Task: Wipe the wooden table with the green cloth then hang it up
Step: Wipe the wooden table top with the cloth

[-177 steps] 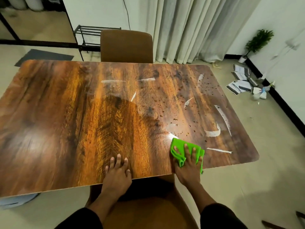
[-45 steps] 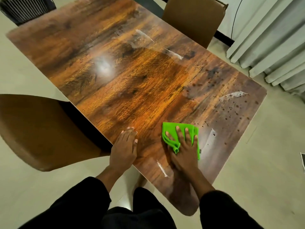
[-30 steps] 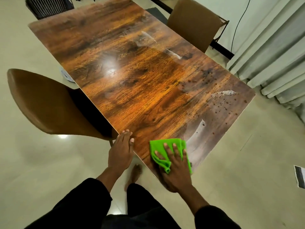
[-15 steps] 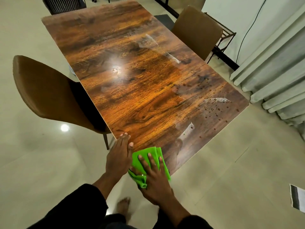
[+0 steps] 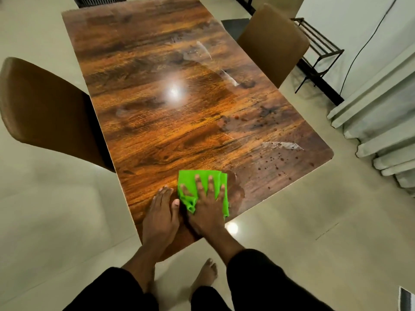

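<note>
The wooden table [image 5: 170,122] stretches away from me, glossy, with dark droplets and pale smears near its right end. The green cloth [image 5: 189,182] lies folded on the near corner of the table. My right hand [image 5: 207,208] presses flat on the cloth, fingers spread over it. My left hand [image 5: 160,217] rests flat on the table right beside it, thumb almost touching the cloth, holding nothing.
A brown chair [image 5: 42,113] is pushed in at the table's left side, another brown chair [image 5: 272,42] at the right side. A black metal rack [image 5: 320,52] and pale curtains [image 5: 379,131] stand at the right. My bare feet [image 5: 206,273] are on the tiled floor.
I have stepped round the table's corner, so the view has turned. My right hand has pushed the cloth from the corner edge further onto the table. My left hand stays next to it.
</note>
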